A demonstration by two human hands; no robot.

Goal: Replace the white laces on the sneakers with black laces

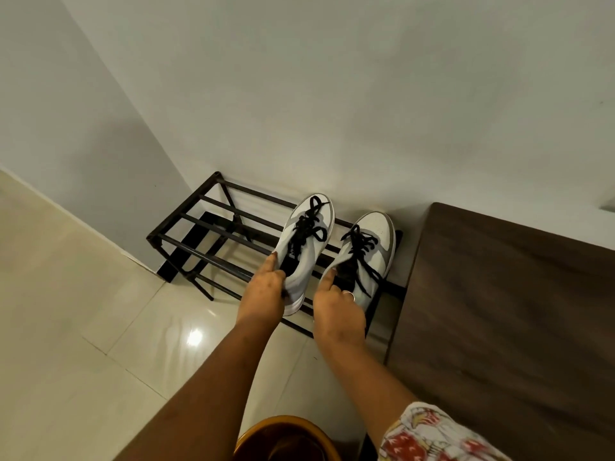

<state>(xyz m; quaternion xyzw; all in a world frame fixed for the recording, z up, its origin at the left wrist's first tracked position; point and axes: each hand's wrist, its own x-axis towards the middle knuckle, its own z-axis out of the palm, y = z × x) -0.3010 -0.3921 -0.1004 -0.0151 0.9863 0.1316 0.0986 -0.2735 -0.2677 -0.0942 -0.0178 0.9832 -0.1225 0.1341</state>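
Head view, two sneakers at a shoe rack. A pale wall (332, 94) rose beyond both hands, and a glossy tiled floor (83, 311) spread below and to the left of them. A dark wood-grain table (499, 311) stood just to the right of the right hand (336, 311). A black metal shoe rack (218, 176) of open bars lay under and ahead of the hands, against the wall.

The left sneaker (307, 247) extended forward from the left hand (266, 294), toe to the wall. The right sneaker (376, 227) lay likewise ahead of the right hand. Whether each sole rested fully on the bars could not be told.

The left hand gripped the heel of the left sneaker, fingers curled round its collar. The right hand held the heel collar of the right sneaker, forefinger straight along the rim and the other fingers bent over it; one wore a ring (349, 295).

Black laces (307, 224) were already threaded and tied on both sneakers; no white lace was visible.

Handling, as judged: each sneaker was probably light, with a stiff sole and soft upper. The firm heel counter offered the surest hold, while loose lace loops could snag between the bars.
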